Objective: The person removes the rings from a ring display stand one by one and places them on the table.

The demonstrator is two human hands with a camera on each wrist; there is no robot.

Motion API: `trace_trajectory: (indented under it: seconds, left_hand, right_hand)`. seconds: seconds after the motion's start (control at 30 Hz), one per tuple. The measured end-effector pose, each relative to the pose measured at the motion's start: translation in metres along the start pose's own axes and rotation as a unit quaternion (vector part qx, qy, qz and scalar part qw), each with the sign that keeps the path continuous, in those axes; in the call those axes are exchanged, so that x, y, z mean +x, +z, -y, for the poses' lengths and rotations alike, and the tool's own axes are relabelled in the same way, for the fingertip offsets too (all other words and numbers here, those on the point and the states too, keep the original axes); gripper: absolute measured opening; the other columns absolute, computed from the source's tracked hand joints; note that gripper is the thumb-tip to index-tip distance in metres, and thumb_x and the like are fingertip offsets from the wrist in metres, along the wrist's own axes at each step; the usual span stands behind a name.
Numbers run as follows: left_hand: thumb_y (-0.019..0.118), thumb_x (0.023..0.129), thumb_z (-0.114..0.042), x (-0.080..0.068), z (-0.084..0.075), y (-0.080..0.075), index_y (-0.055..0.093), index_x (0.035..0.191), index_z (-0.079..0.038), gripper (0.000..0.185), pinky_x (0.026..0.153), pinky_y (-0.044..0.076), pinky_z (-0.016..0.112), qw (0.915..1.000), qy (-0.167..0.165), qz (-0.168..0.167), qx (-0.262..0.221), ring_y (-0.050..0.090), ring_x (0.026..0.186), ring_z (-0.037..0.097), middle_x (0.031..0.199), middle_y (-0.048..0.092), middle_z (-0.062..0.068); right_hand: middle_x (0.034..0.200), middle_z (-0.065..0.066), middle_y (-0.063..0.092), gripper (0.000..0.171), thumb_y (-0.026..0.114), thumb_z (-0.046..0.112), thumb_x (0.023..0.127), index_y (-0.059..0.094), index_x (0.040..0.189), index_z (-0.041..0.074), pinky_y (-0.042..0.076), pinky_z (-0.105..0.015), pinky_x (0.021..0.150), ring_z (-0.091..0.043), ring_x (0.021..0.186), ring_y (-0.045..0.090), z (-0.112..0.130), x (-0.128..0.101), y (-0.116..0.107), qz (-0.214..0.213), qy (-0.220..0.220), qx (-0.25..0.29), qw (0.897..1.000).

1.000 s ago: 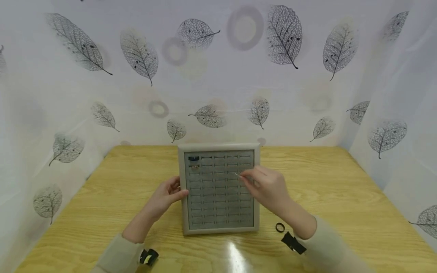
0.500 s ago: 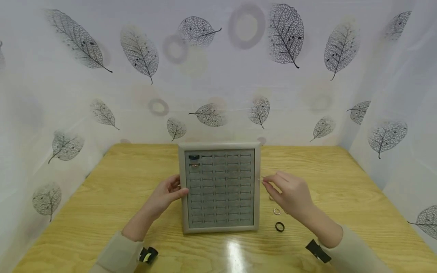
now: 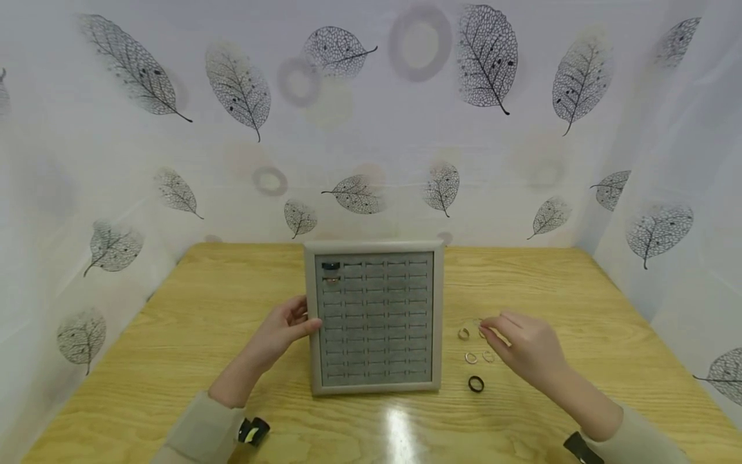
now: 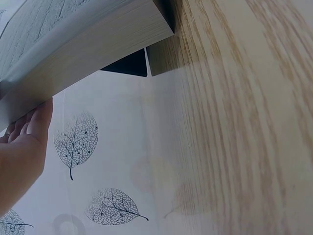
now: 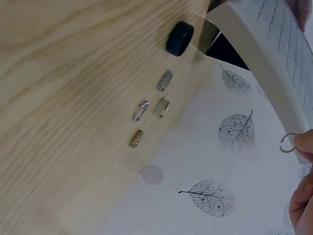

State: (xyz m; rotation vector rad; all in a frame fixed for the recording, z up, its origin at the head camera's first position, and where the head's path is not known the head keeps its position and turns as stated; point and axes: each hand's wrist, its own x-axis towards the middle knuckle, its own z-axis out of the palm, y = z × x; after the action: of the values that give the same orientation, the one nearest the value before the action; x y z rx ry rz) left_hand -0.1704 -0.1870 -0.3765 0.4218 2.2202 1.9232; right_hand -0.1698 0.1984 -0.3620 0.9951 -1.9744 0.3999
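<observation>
A ring display board (image 3: 377, 316), grey slotted padding in a pale frame, stands upright on the table. My left hand (image 3: 288, 327) grips its left edge, thumb on the front and fingers behind; in the left wrist view the fingers (image 4: 41, 120) lie against the frame's back. My right hand (image 3: 526, 345) is right of the board and pinches a thin open ring (image 5: 287, 143) between thumb and forefinger. On the table near it lie a black ring (image 3: 476, 384), a wide gold-toned ring (image 3: 464, 334), a silver ring (image 3: 471, 357) and another thin ring (image 3: 488, 356).
A black ring (image 3: 331, 265) and a small gold-toned ring (image 3: 332, 279) sit in the board's top-left slots. The wooden table (image 3: 232, 277) ends at a leaf-printed curtain (image 3: 371, 129) behind and at both sides. A dark support (image 5: 226, 51) props the board.
My right hand has moved from in front of the board out to the right and down, over the loose rings, with the thin ring still pinched. The left hand keeps its hold.
</observation>
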Motion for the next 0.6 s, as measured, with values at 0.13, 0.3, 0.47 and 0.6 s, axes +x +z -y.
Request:
trace_trajectory:
  seconds: [0.13,0.3,0.47,0.6]
  left_hand:
    - [0.059,0.086,-0.018,0.0,-0.001,0.0,0.032,0.131,0.003,0.057,0.086,0.042,0.031,1.0,0.001,0.002,0.0,0.047,0.108,0.025,0.123,0.046,0.019]
    - [0.059,0.086,-0.019,0.0,-0.001,-0.001,0.032,0.132,0.003,0.058,0.087,0.041,0.031,1.0,0.001,0.005,-0.003,0.047,0.109,0.026,0.123,0.045,0.019]
    - [0.059,0.086,-0.019,0.0,-0.001,-0.001,0.032,0.132,0.003,0.058,0.088,0.041,0.032,1.0,-0.003,0.003,-0.004,0.046,0.109,0.026,0.123,0.045,0.019]
    - [0.059,0.086,-0.02,0.0,-0.001,0.0,0.031,0.132,0.003,0.059,0.088,0.041,0.032,1.0,-0.007,0.002,-0.001,0.045,0.11,0.027,0.124,0.045,0.019]
  right_hand:
    - [0.054,0.006,0.051,0.045,0.037,0.033,0.095,0.062,0.066,0.01,0.024,-0.012,0.035,0.0,0.04,0.034,-0.005,-0.013,-0.003,0.012,-0.007,-0.025,1.0]
    - [0.053,0.009,0.046,0.049,0.035,0.036,0.095,0.063,0.063,0.01,0.019,-0.009,0.035,0.004,0.042,0.025,-0.008,-0.026,-0.004,0.033,-0.003,-0.027,0.999]
    - [0.054,0.01,0.048,0.052,0.033,0.04,0.094,0.063,0.062,0.013,0.023,-0.011,0.034,0.004,0.042,0.031,-0.007,-0.037,-0.004,0.069,0.011,-0.022,0.997]
    - [0.057,0.011,0.05,0.031,0.055,0.033,0.087,0.063,0.063,0.016,0.029,-0.014,0.036,0.003,0.044,0.04,-0.005,-0.046,-0.004,0.129,0.032,-0.021,0.991]
